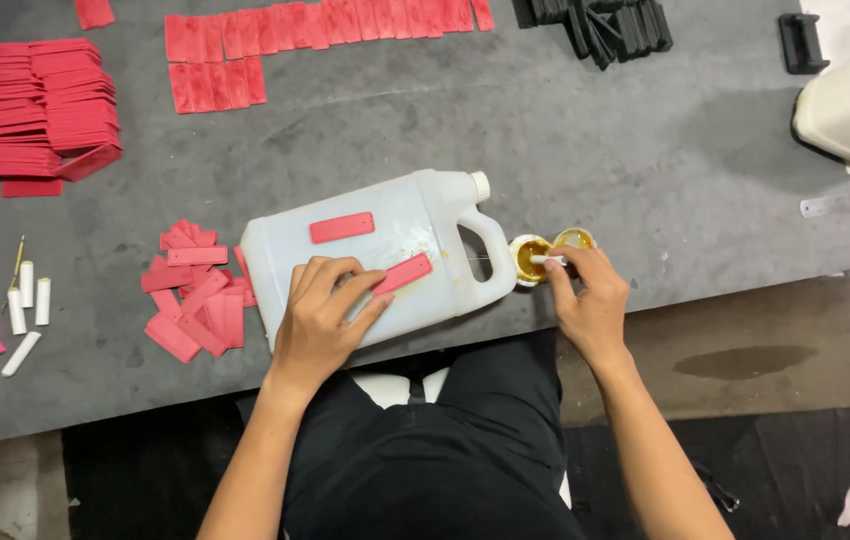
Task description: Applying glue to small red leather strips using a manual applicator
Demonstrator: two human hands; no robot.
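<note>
Grey felt covers the table [595,150] I'm looking down on. Near its front edge a white jug [385,235] lies on its side, and on it my left hand [323,312] rests flat, fingers spread, fingertips pressing one red strip [403,273] against the plastic; a second strip [342,227] lies loose higher on the jug. Just right of the jug's handle, my right hand [585,300] pinches a small white stick [548,260] between thumb and fingers, its tip over a pot [531,259] of yellow glue, with a second pot [574,238] touching behind. Left of the jug sits a loose pile [195,295] of strips; farther back, neat stacks [43,110] and rows [315,30], with white tubes [27,310] far left.
</note>
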